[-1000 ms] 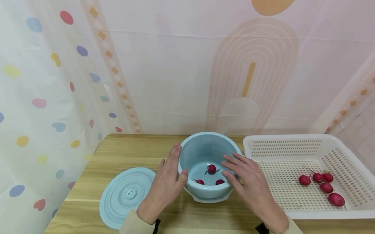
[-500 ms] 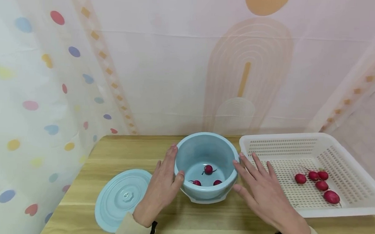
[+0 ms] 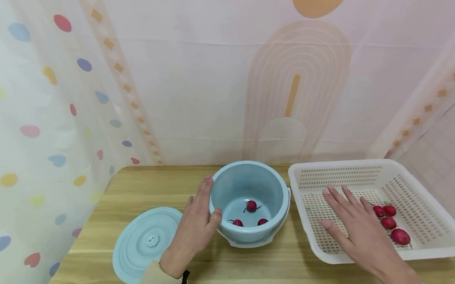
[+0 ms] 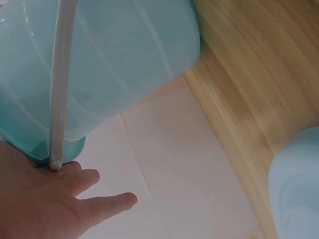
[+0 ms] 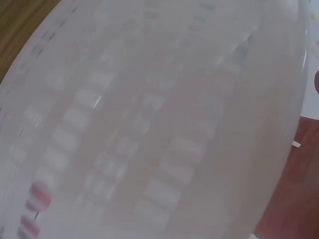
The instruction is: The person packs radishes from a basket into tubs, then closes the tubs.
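Note:
A light blue bucket [image 3: 243, 234] stands upright on the wooden table, with three radishes [image 3: 251, 206] inside on its floor. My left hand [image 3: 194, 230] rests on the bucket's left rim, fingers fairly straight. In the left wrist view, the bucket's pale handle [image 4: 61, 84] hangs down its side, close to the hand [image 4: 45, 199]. To the right, my right hand [image 3: 363, 232] is over the white basket [image 3: 332, 258], fingers spread and holding nothing. Several radishes [image 3: 400, 236] lie at the basket's right side, partly behind that hand. The right wrist view is blurred, mostly basket wall [image 5: 149, 124].
A round light blue lid [image 3: 129, 247] lies flat on the table [image 3: 245, 274], left of the bucket. A patterned curtain [image 3: 199, 86] hangs behind the table and along its left side.
My right hand has left the bucket's right side and moved right, over the basket. The left hand has stayed at the bucket's rim. The head view has shifted slightly.

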`<state>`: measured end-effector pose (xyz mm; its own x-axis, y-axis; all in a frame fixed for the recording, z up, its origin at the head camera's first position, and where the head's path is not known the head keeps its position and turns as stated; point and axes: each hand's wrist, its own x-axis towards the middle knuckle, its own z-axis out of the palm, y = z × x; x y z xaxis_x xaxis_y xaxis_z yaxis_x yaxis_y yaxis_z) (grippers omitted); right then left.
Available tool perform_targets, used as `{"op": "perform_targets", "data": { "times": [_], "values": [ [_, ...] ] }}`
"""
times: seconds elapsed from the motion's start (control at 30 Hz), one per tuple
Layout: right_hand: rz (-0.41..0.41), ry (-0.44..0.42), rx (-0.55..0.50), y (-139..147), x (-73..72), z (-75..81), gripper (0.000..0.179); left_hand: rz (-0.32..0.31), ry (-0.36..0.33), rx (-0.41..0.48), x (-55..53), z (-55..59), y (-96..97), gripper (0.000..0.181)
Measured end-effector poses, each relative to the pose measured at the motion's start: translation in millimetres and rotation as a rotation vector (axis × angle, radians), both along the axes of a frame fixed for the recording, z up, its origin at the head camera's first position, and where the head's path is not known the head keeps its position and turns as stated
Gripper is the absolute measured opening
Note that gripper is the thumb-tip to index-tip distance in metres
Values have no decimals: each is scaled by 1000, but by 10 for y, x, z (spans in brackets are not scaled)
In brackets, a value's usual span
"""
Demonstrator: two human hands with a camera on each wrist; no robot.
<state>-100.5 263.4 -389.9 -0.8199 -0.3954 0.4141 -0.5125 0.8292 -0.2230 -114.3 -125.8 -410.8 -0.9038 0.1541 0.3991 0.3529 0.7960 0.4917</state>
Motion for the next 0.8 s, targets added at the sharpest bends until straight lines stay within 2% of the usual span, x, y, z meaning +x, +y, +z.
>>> {"op": "perform_targets", "data": {
  "times": [0.2, 0.33, 0.53, 0.63, 0.8],
  "values": [
    [-11, 18, -5, 344, -14, 23, 68, -6, -7, 1, 2, -5, 26, 73],
    [-13, -5, -11, 578, -59, 72, 65, -2, -11, -4, 1, -6, 22, 73],
    [30, -20, 0, 889, -168, 164, 61, -1, -19, -6, 1, 1, 22, 73],
    [48, -56, 14, 996, -230, 221, 60, -1, -19, -4, 2, 4, 23, 73],
    [30, -185, 11, 1132, -339, 312, 59, -2, -19, -6, -2, 1, 23, 73]
  ]
}}
